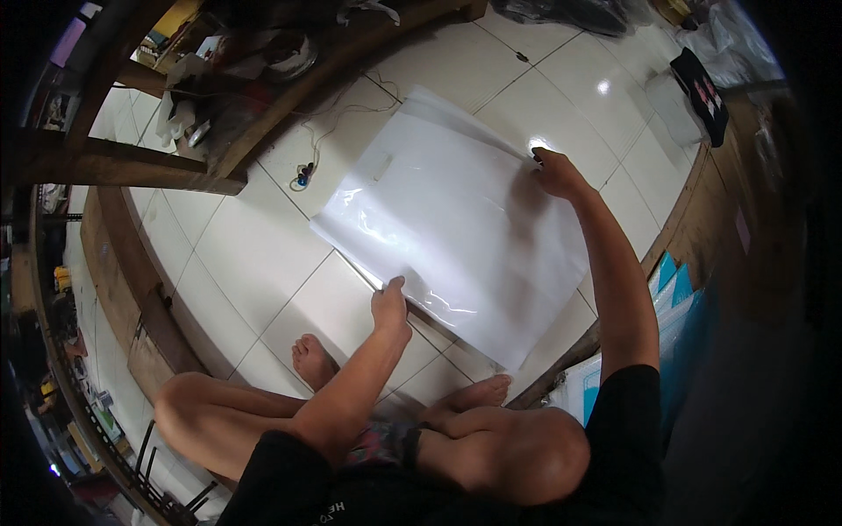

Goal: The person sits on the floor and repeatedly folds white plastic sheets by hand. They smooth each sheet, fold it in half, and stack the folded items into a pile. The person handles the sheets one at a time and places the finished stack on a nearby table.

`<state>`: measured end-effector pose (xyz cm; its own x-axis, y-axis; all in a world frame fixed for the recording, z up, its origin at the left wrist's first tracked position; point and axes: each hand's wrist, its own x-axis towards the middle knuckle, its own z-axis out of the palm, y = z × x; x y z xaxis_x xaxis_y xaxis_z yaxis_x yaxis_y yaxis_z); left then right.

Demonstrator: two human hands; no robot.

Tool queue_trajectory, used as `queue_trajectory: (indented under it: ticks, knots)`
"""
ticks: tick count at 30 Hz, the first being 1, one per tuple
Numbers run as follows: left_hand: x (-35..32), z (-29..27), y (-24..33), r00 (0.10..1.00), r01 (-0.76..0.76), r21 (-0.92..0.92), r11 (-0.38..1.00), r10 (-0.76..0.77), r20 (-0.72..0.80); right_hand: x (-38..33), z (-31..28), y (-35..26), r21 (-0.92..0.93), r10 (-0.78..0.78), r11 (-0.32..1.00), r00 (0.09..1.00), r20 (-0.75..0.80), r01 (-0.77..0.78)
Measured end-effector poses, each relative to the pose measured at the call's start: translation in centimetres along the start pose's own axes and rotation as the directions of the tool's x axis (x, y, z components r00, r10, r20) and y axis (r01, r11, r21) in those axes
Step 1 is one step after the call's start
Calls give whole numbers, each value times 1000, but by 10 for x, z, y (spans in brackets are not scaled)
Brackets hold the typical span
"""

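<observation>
A big white plastic bag (456, 232) lies flat on the tile floor (254, 254) in the middle of the frame; the left hand (390, 307) pinches its near edge and the right hand (554, 171) pinches its far corner, fingers closed on the thin sheet. It looks light, floppy and slippery; holding the edges seems best.

— What is the floor like?
— Glossy white tiles (263, 254) with thin dark joints; a bright lamp glare (603, 87) shows at the upper right.
— And the furniture?
— Dark wooden beams (132, 167) of a frame cross the upper left, with clutter piled behind them. A thin cord (329, 131) trails over the tiles there.
— To the right?
— A wooden board (693, 219), and a stack of blue-and-white packets (675, 298).
</observation>
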<state>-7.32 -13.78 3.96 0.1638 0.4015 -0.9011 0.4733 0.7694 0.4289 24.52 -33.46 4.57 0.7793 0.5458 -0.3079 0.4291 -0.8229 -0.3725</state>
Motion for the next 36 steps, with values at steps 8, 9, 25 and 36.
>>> queue_trajectory:
  ticks: [8,9,25,36]
  knots:
    - [7,3,21,998,53,-7,999,-53,37,8,4,-22,-94,42,995,990,137,-29]
    - [5,4,23,998,50,-35,998,-49,41,9,4,-22,-106,40,994,990,135,-25]
    - [120,55,207,214,-663,617,-425,682,700,-242,93,35,505,805,570,563,-187,-648]
    - [144,101,218,549,-594,691,-412,420,723,-249,100,-15,456,784,549,621,11,-701]
